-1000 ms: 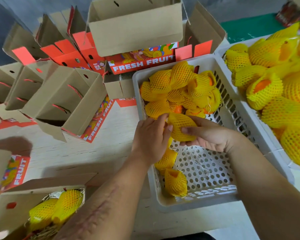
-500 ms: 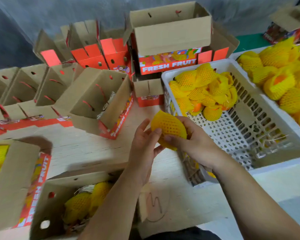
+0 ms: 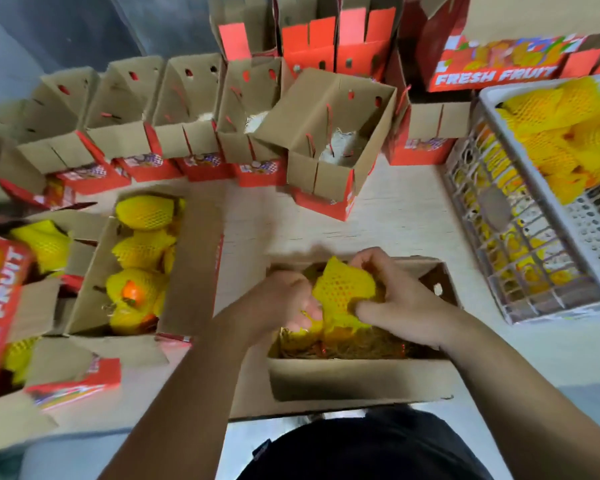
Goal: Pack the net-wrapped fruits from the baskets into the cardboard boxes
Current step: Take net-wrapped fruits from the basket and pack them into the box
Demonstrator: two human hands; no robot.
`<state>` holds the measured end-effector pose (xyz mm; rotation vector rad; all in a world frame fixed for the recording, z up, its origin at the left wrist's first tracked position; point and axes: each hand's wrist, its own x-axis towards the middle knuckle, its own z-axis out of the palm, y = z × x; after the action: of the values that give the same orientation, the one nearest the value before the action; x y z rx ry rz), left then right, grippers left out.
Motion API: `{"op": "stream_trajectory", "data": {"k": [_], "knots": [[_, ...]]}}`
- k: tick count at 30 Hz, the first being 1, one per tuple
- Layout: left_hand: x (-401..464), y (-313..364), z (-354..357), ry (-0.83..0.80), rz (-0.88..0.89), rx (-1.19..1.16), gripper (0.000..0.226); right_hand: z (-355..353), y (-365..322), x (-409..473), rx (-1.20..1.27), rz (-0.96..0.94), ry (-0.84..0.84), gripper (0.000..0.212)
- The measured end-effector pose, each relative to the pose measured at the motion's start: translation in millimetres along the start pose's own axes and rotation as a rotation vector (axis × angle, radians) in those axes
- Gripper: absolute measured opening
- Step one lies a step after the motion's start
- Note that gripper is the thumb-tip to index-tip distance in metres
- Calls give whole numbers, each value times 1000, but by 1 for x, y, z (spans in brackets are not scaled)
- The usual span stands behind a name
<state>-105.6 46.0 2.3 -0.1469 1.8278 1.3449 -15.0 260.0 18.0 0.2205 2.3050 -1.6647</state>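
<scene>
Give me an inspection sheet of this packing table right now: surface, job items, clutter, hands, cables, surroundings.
Surface: pale table, crowded with boxes.
Job's things: net-wrapped fruit held over the near box, which has straw padding and some wrapped fruit inside; filled box to its left; white basket at right, part full of wrapped fruit.
Clutter: row of open boxes behind, some showing white padding; printed FRESH FRUIT box at the back.
Grippers: left hand and right hand both grip the fruit.
Cables: nothing seen.
Surroundings: grey floor beyond the table; image blurred.
</scene>
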Motion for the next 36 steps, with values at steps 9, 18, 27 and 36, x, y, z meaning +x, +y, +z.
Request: {"op": "stream_trajectory", "data": {"k": [9,18,27,36], "knots": [[32,-2,34,-281,23,1659,42,25,15,26,-528,267,-395,61],[48,31,23,-174,249,1594,30,76,50,66,-775,8,-448,58],[49,-7,39,-86,327,1664,42,-3,51,30,-1416,122,-193,67],[57,-10,51,32,68,1657,49,2,82,26,-1754,93,-367,53]]}}
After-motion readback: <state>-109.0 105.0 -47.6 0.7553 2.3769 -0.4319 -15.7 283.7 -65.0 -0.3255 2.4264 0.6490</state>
